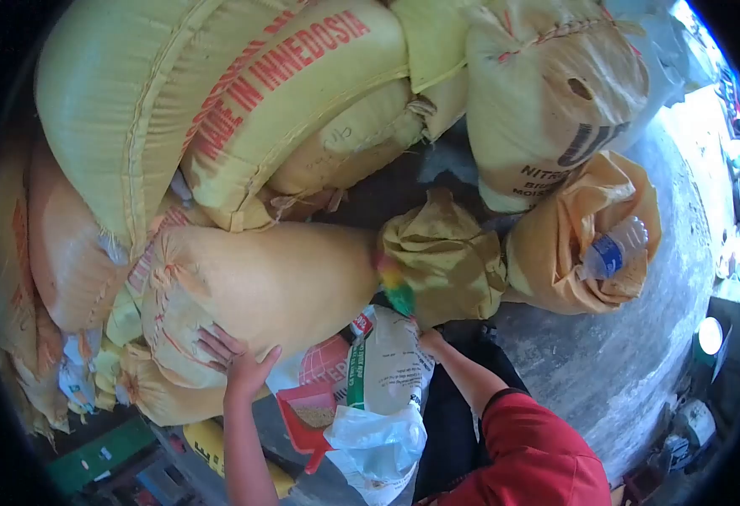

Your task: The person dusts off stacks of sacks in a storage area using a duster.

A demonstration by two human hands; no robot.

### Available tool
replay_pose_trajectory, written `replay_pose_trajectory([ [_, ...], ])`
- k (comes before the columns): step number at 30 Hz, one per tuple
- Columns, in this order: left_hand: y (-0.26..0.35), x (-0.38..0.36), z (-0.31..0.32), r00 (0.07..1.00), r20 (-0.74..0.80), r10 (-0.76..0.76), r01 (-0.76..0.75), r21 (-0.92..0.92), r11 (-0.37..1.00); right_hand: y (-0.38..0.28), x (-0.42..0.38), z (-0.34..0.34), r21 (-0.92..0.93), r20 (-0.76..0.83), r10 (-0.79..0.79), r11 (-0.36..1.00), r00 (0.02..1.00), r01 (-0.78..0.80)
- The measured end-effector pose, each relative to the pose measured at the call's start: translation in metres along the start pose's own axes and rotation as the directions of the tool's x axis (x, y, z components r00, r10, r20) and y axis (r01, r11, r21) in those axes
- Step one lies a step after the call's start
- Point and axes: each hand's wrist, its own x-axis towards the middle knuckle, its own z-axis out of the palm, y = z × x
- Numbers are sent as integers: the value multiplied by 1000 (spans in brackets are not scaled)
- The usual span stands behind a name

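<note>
My left hand (239,358) lies open with fingers spread against the tied end of a full tan sack (294,270). My right hand (428,341) is closed, apparently round the handle of a multicoloured duster (397,291), whose red, yellow and green head is blurred beside the sack's right end. The handle itself is mostly hidden. Just left of the right hand stands a white printed bag (391,358) with a green stripe. A red dustpan (307,430) holding some grain-like material is beside it, below a pinkish printed bag (324,358).
Large stuffed sacks (302,93) are piled at the back and left. A crumpled brown sack (446,257) and an orange-tan sack (555,253) with a plastic bottle (614,250) on it stand right of centre. Grey concrete floor (606,363) extends right.
</note>
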Motion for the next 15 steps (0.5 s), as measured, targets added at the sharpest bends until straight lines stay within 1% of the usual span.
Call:
replay_pose_trajectory([
  [2,-2,0,1,1000,8,-14,14,-12,1000,17,-3,-14,106,110,212,969,971,-223],
  [3,0,0,-1,1000,3,4,-4,-17,1000,18,-8,-25,113,93,215,968,972,-225],
  [5,3,-2,-4,998,43,-43,45,-37,998,1,-42,-64,194,-53,6,981,999,5],
  [7,3,-2,-3,999,23,-29,30,-33,999,-25,-76,-125,94,-295,-8,995,955,38],
  [8,4,-2,-4,999,19,-49,50,-35,998,-24,-85,-149,174,-498,-68,969,864,177],
  [9,5,-3,-4,998,14,-69,70,-39,997,-17,-91,-172,216,-681,-99,920,725,328],
  [10,5,-3,-5,997,20,-75,76,-52,996,-2,-89,-193,301,-756,-65,849,651,434],
  [11,5,-3,-6,997,15,-69,70,-61,996,14,-86,-209,366,-817,-16,757,576,540],
  [12,5,-3,-5,998,15,-65,66,-54,996,25,-84,-223,357,-822,-23,758,569,546],
  [14,1,-2,-2,998,0,-67,67,-44,997,40,-73,-248,641,-712,144,533,687,552],
  [15,3,0,-2,997,-13,-74,73,-73,995,55,-55,-247,621,-723,114,538,681,570],
])
